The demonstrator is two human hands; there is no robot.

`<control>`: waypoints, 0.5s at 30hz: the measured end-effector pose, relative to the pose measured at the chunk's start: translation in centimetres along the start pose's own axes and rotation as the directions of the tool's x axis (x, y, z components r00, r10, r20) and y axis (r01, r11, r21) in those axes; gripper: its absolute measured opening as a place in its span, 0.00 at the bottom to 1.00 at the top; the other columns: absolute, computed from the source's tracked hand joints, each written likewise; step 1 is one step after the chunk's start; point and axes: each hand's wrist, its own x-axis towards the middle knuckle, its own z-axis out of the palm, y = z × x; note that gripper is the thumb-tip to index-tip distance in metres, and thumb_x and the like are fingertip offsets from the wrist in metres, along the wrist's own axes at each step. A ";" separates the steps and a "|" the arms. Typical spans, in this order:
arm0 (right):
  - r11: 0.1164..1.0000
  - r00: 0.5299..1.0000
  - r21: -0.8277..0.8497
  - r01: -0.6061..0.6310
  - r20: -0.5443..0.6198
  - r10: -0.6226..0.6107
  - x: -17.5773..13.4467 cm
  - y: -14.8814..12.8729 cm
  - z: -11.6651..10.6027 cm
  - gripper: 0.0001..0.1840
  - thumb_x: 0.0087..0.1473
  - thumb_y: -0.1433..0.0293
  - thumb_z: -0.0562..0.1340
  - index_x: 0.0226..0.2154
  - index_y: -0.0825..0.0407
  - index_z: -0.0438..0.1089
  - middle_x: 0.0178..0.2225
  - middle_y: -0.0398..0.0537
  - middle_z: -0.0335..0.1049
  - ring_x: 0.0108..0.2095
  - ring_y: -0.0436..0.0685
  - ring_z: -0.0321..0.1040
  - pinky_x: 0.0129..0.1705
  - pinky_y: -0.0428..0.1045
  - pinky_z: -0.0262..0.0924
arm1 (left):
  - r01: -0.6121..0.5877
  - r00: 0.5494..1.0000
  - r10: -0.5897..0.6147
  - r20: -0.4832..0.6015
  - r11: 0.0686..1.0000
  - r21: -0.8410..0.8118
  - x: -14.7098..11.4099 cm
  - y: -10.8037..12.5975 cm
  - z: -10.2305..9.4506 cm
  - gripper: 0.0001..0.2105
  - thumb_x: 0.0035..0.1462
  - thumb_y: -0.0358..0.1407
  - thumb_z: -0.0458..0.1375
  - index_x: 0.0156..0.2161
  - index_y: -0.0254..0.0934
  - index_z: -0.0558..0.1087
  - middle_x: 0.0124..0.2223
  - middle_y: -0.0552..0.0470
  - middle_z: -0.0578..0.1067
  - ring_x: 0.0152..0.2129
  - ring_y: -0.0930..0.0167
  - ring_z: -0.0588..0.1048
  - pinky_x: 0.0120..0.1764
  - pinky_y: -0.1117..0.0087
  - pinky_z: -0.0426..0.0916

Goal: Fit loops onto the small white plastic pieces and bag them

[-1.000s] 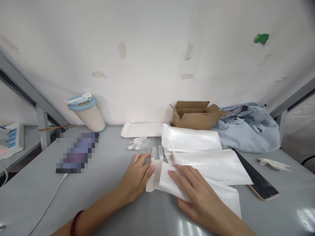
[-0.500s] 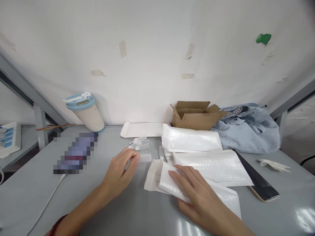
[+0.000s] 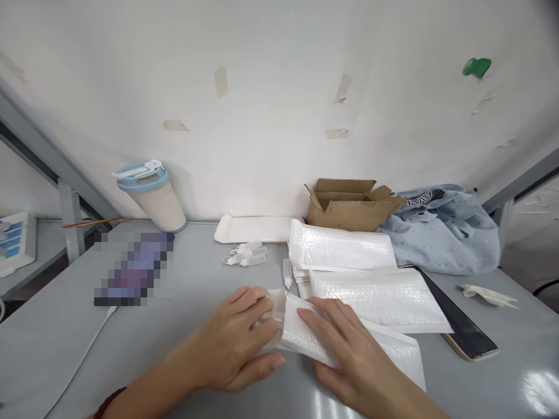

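Note:
My right hand [image 3: 349, 343] is closed on a white bubble mailer [image 3: 293, 327], thumb beneath and fingers across its top, the flap end facing left. At that flap end is my left hand [image 3: 244, 331], its fingers curled round a small translucent needle-tip bottle that they mostly hide; only a thin pale tip shows at the mailer's mouth. Beyond the hands lies a cluster of several small clear bottles [image 3: 251, 259]. One more bottle [image 3: 287, 272] rests apart, beside the stacked bubble mailers [image 3: 343, 247].
Another mailer [image 3: 257, 228] lies along the wall. An open cardboard box [image 3: 353, 215] and a light blue cloth bag [image 3: 441, 238] stand at the back right. A black phone [image 3: 463, 326] lies partly beneath the mailers. A tumbler [image 3: 157, 201] and a plugged-in, pixelated device [image 3: 140, 267] are on the left.
My left hand has moved right and toward me with the bottle, from near the cluster to the mailer's flap end. My right hand keeps its hold on the mailer.

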 end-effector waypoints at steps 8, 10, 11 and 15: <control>0.999 1.000 0.030 0.011 -0.024 -0.010 -0.1 0.0 0.0 0.36 0.44 0.80 0.55 0.58 0.54 0.55 0.53 0.58 0.63 0.48 0.62 0.62 0.47 0.58 0.64 | 0.015 0.995 0.016 0.101 0.953 -0.303 1.5 0.7 -1.3 0.20 0.65 0.46 0.42 0.45 0.35 0.71 0.42 0.40 0.75 0.41 0.61 0.72 0.46 0.60 0.67; 1.000 1.000 0.031 0.004 -0.025 -0.003 -0.1 0.0 -0.1 0.36 0.44 0.80 0.55 0.58 0.54 0.55 0.53 0.58 0.63 0.48 0.62 0.62 0.47 0.58 0.64 | 0.083 0.993 -0.043 0.113 0.921 -0.380 1.6 1.0 -1.5 0.20 0.65 0.46 0.42 0.46 0.37 0.72 0.41 0.42 0.76 0.41 0.61 0.74 0.45 0.62 0.69; 1.000 1.000 0.030 0.004 -0.026 -0.003 -0.1 0.0 -0.1 0.35 0.44 0.80 0.55 0.57 0.54 0.56 0.53 0.58 0.63 0.48 0.62 0.62 0.46 0.58 0.64 | 0.123 0.990 -0.085 0.111 0.907 -0.403 1.6 1.2 -1.6 0.20 0.65 0.46 0.42 0.46 0.38 0.73 0.41 0.42 0.76 0.41 0.61 0.74 0.44 0.62 0.70; 0.999 0.999 0.025 0.019 -0.044 -0.018 -0.1 -0.1 -0.2 0.35 0.44 0.80 0.55 0.57 0.54 0.56 0.52 0.58 0.63 0.49 0.63 0.62 0.47 0.58 0.63 | 0.280 0.958 -0.284 0.051 0.875 -0.395 1.2 1.6 -1.4 0.20 0.65 0.43 0.42 0.39 0.41 0.77 0.38 0.47 0.79 0.39 0.62 0.76 0.40 0.64 0.73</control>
